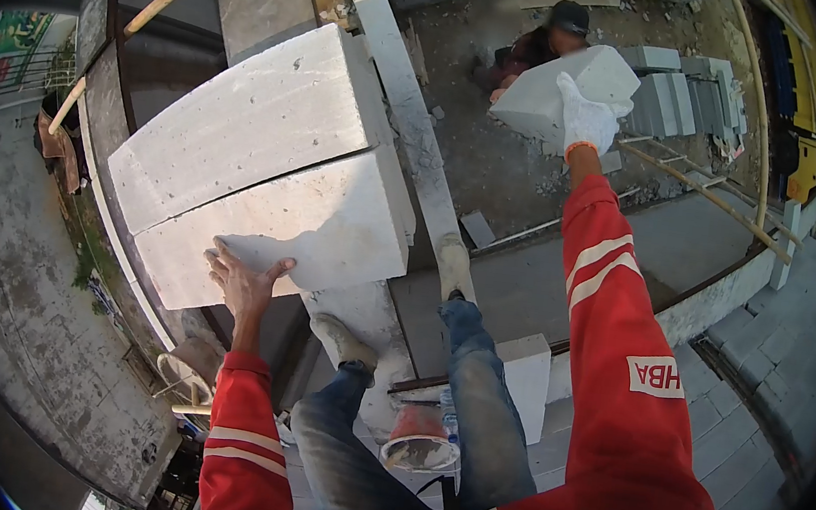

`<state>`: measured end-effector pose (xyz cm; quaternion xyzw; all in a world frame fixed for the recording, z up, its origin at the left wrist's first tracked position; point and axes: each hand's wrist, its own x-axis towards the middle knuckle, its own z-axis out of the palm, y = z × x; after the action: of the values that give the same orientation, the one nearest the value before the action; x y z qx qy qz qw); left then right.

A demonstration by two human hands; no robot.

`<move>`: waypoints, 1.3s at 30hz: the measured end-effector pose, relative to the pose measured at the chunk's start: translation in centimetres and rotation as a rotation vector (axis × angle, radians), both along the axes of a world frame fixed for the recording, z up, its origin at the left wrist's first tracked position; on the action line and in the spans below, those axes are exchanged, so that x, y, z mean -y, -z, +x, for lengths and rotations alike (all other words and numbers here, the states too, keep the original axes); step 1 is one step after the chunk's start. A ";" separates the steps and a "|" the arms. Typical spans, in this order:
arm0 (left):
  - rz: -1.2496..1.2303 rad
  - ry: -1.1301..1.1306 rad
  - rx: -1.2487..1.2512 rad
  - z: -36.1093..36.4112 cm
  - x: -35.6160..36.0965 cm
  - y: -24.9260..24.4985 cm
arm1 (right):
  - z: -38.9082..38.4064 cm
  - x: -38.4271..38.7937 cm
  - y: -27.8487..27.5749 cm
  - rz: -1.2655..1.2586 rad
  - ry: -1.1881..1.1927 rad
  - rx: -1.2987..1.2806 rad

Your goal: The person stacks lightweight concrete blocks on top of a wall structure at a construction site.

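Note:
My left hand [246, 282], bare, lies with its fingers spread against the side of a white lightweight concrete block [275, 230]. A second white block [252, 121] lies right alongside that one, with a thin dark gap between them. My right hand [586, 119], in a white glove with an orange cuff, reaches out and grips the end of another white block [548, 90]. Its fingertips are partly hidden. Behind that block, lower down, is a person in a dark cap [569, 17], whose hands are mostly hidden by it.
More blocks [667, 101] are stacked beyond the person. My feet stand on narrow concrete ledges around openings. Between my legs is a bucket [420, 448], near a white block [525, 374]. Bamboo poles [702, 193] cross on the right; a street [29, 313] lies far below left.

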<state>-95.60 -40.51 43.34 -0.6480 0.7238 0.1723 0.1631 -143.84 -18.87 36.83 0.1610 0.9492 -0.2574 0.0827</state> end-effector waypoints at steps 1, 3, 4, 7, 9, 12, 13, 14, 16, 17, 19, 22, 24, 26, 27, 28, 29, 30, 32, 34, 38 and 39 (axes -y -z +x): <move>-0.025 0.012 0.015 0.6 0.1 1.0 | -0.3 -0.6 -0.1 0.043 0.018 -0.028; 0.023 -0.046 0.044 0.0 -0.3 0.6 | -0.8 -3.9 -1.0 -0.084 -0.050 0.013; 0.018 -0.054 0.049 0.1 0.0 1.1 | -0.3 -5.5 -1.3 -0.124 -0.067 -0.044; 0.062 -0.108 0.045 -0.6 0.1 0.4 | 2.1 -9.8 -4.2 -0.277 -0.084 -0.186; 0.070 -0.112 0.064 -1.1 0.0 0.1 | 3.0 -12.0 -7.8 -0.351 -0.072 -0.195; 0.073 -0.110 0.059 -1.5 0.0 -0.1 | 4.5 -14.1 -14.6 -0.434 -0.102 -0.148; 0.064 -0.099 0.070 -1.4 0.0 0.1 | 4.8 -14.6 -16.9 -0.425 -0.108 -0.162; 0.058 -0.091 0.080 -1.3 0.0 0.2 | 5.1 -14.9 -19.3 -0.348 -0.152 -0.127; 0.107 -0.124 0.032 -1.6 0.0 0.0 | 6.2 -15.2 -24.5 -0.261 -0.204 -0.103; 0.081 -0.128 0.011 -1.7 -0.2 -0.2 | 7.1 -15.1 -27.2 -0.199 -0.280 -0.017; -0.174 -0.089 -0.084 -0.2 -2.6 1.0 | 9.6 -14.4 -32.7 -0.073 -0.406 0.095; -0.431 -0.107 -0.330 0.3 -12.4 1.8 | 12.8 -15.1 -39.4 0.131 -0.586 0.113; 0.095 -0.401 -0.568 0.1 -20.9 2.0 | 15.7 -14.7 -43.8 0.086 -0.629 0.145; 0.646 -0.783 -0.610 0.0 -29.1 6.3 | 18.4 -14.2 -47.9 0.040 -0.685 0.180; 0.806 -0.720 -0.698 0.0 -31.8 7.5 | 19.6 -13.9 -49.6 0.020 -0.717 0.196; 0.962 -0.647 -0.789 -0.2 -33.7 8.2 | 20.3 -14.1 -51.0 0.022 -0.745 0.207; 0.952 -0.680 -0.792 -0.9 -34.7 7.5 | 21.1 -14.9 -52.0 0.022 -0.751 0.222; 1.025 -0.836 -0.762 -1.6 -35.0 6.2 | 21.5 -16.0 -53.0 0.025 -0.749 0.233; 1.086 -1.004 -0.737 -0.9 -34.1 4.4 | 22.5 -18.3 -53.8 0.000 -0.698 0.252; 0.997 -1.001 -0.853 1.3 -32.0 3.4 | 22.7 -20.6 -53.0 -0.044 -0.595 0.272; 0.345 -0.775 -0.465 7.8 -30.4 10.7 | 22.5 -24.7 -44.5 -0.230 -0.272 0.342; 0.393 -0.812 -0.400 9.3 -27.7 8.9 | 22.7 -24.8 -40.8 -0.284 -0.198 0.370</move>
<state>-86.29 -12.79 34.47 -0.7889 0.3836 0.4764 0.0597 -121.17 5.96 77.66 0.0985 0.8834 -0.3448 0.3016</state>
